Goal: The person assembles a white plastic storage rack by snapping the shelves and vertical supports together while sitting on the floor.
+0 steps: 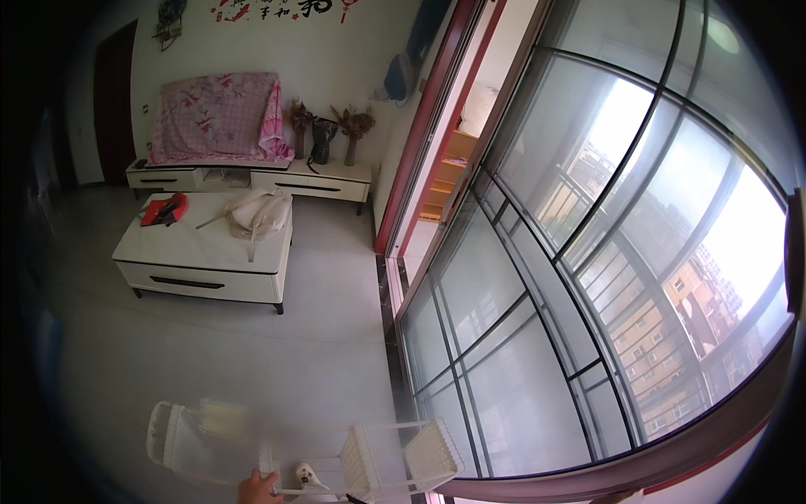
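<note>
A white rack with basket-like woven tiers [358, 458] stretches sideways across the lower part of the head view, its rails running left to right. My left hand [256, 487] comes in from the lower edge, its fingers closed round a near rail of the rack. Part of the rack's left half is blurred. A white shoe or slipper [306, 475] shows through the frame, just right of this hand. My right hand is not in view.
A glass sliding door [504, 336] with dark bars fills the right side, beside a red-framed doorway [411, 168]. Ahead stands a white coffee table [197, 266] with a pale bag [259, 214] and a red-and-black item [164, 210]. Behind it is a low cabinet [327, 191] with vases and a pink cloth cover [220, 118].
</note>
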A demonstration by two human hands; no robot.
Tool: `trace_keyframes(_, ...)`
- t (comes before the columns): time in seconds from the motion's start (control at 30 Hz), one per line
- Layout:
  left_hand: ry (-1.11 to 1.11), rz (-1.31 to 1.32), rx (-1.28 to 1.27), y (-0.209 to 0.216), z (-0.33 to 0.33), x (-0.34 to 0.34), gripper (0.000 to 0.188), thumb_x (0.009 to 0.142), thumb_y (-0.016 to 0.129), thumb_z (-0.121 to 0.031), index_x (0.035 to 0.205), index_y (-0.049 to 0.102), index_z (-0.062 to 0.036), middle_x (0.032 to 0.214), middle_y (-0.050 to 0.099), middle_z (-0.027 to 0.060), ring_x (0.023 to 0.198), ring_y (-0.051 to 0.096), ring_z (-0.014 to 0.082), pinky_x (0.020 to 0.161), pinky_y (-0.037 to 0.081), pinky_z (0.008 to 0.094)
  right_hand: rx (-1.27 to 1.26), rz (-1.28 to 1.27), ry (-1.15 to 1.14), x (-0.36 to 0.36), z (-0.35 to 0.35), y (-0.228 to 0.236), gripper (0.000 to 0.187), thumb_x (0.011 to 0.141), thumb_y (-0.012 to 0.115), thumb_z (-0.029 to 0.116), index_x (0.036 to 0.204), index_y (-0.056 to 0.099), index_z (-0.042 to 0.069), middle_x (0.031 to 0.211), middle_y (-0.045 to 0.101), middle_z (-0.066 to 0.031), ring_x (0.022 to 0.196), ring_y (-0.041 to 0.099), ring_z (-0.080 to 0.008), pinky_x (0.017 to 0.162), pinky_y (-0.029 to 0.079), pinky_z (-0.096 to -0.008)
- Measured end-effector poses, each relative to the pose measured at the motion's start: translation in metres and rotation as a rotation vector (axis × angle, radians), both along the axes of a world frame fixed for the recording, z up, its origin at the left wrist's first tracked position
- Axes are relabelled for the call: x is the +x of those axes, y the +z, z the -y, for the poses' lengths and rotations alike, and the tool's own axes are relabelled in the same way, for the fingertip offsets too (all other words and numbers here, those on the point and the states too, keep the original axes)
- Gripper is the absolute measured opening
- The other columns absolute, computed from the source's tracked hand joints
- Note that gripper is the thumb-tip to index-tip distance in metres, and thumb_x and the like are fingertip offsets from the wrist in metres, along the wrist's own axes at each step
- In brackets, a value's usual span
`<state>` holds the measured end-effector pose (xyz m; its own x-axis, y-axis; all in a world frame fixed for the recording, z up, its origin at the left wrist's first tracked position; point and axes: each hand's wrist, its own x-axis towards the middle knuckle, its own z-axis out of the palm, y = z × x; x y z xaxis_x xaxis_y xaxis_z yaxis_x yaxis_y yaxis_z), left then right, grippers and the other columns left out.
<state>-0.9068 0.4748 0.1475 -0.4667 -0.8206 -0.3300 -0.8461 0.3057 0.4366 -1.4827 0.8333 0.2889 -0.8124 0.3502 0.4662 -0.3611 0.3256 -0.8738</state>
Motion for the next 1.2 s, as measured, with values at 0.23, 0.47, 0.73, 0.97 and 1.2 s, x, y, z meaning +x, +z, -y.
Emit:
trace_keyframes(0.23,0.021,0.035,0.067,-0.003,0.012,-0.006,0.057,0.068,0.069,-0.032,0.121,0.054,-0.0163,0.111,0.054,0.017,0.087,0.06,0.0352,0.073,0.05,0.044,0.095,0.033,0.006,0.006,0.005,-0.001,0.075,0.091,0.031,0.056,0.144,0.008,0.008,0.149,0.011,-0.0121,0.136,0.013,-0.0295,0.11,0.01,-0.0471)
trace_keyframes(0.47,-0.053,0.08,0.022,-0.024,0.016,-0.015,0.055,0.069,0.067,-0.034,0.12,0.055,-0.0179,0.109,0.055,0.0167,0.085,0.06,0.035,0.072,0.05,0.0444,0.139,0.049,0.008,0.008,-0.003,0.003,0.075,0.091,0.03,0.057,0.144,0.007,0.009,0.149,0.01,-0.0116,0.136,0.012,-0.0294,0.11,0.009,-0.0477)
trace_keyframes(0.73,-0.102,0.052,-0.07,-0.045,0.005,-0.025,0.049,0.07,0.065,-0.037,0.116,0.059,-0.0181,0.106,0.055,0.0166,0.077,0.06,0.0347,0.067,0.05,0.0448,0.146,0.056,0.025,0.005,-0.011,-0.004,0.075,0.091,0.03,0.057,0.144,0.006,0.01,0.149,0.008,-0.0111,0.137,0.011,-0.0292,0.109,0.008,-0.0484)
trace_keyframes(0.97,-0.174,0.042,-0.126,-0.05,-0.008,-0.03,0.053,0.069,0.067,-0.045,0.115,0.06,-0.0187,0.107,0.053,0.0156,0.073,0.06,0.0333,0.065,0.05,0.0439,0.146,0.065,0.045,0.006,-0.023,-0.012,0.075,0.091,0.029,0.057,0.145,0.005,0.011,0.15,0.006,-0.0106,0.137,0.01,-0.0291,0.109,0.008,-0.049)
trace_keyframes(1.2,-0.163,0.081,-0.035,-0.035,-0.026,-0.03,0.056,0.07,0.067,-0.047,0.118,0.057,-0.0182,0.11,0.052,0.0177,0.076,0.06,0.0349,0.068,0.05,0.0452,0.147,0.071,0.077,0.004,-0.03,-0.018,0.075,0.091,0.028,0.058,0.145,0.005,0.011,0.15,0.005,-0.0101,0.137,0.009,-0.0289,0.109,0.007,-0.0495)
